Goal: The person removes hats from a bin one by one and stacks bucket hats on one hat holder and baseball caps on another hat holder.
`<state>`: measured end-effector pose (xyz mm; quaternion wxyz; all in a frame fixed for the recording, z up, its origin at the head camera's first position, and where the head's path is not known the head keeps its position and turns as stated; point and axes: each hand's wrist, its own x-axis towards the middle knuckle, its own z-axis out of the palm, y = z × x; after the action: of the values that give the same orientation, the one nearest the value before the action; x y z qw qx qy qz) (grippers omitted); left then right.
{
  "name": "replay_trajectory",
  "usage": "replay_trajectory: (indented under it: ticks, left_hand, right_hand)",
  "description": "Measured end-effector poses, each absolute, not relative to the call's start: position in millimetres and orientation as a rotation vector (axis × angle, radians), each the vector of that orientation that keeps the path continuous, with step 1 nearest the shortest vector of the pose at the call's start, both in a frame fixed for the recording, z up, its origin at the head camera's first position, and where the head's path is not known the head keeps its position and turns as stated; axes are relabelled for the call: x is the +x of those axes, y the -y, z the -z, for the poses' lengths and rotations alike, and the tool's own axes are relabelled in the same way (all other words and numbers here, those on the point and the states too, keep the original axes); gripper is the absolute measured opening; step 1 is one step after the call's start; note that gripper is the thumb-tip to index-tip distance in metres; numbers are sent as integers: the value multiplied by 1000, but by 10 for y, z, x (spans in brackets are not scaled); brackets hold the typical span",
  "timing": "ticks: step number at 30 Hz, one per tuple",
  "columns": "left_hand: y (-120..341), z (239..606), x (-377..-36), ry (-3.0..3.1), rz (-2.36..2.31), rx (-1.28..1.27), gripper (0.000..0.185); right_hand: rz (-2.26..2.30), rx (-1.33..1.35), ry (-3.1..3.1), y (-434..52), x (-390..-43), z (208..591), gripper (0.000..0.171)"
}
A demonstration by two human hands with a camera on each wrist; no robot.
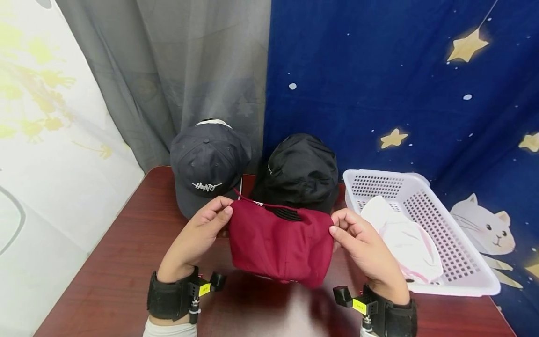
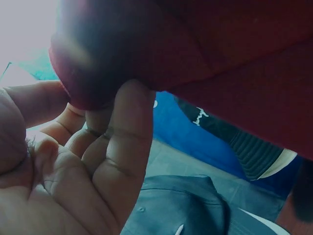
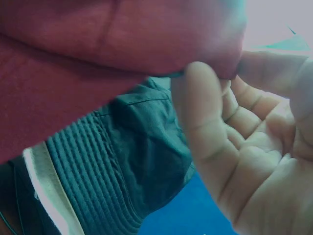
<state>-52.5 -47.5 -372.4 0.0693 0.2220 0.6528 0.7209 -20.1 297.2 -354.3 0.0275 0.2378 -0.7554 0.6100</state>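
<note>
A dark red fabric hat (image 1: 280,248) is held up between both hands above the table, with a thin dark red edge curving along its top. My left hand (image 1: 206,224) pinches its left side between thumb and fingers. On the opposite side, my right hand (image 1: 362,238) pinches the cloth in the same way. Both wrist views show thumb and fingertips meeting at the corners of the red cloth (image 2: 210,54). Just behind it stand a dark navy cap (image 1: 206,159) with white "HEART" lettering and a black hat (image 1: 301,173), whose ribbed brim (image 3: 88,166) shows in the right wrist view.
A white plastic basket (image 1: 459,234) stands at the right of the brown table (image 1: 139,243), with a white and pink hat (image 1: 404,238) inside. Grey and blue star-patterned curtains (image 1: 362,84) hang directly behind the table. Cameras are strapped to both wrists.
</note>
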Motion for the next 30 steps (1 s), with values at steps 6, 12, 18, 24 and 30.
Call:
replay_trajectory:
  ticks: [6, 12, 18, 24, 30]
  left_hand:
    - [467, 3713, -509, -1940, -2151, 618, 17]
    - [465, 3713, -484, -1902, -2115, 606, 18]
    - [462, 3726, -463, -1990, -2104, 610, 20]
    - [622, 3700, -425, -2103, -2125, 556, 21]
    - [954, 3394, -660, -2179, -2061, 493, 17]
  right_hand:
    - [-1894, 654, 2274, -2964, -187, 3545, 4]
    - [-1934, 657, 2261, -2979, -177, 3548, 6]
    - [-1925, 607, 2287, -2962, -188, 3556, 5]
    - [-1987, 479, 2320, -2722, -262, 3551, 4]
    - [-2126, 377, 2256, -2304, -500, 3403, 8]
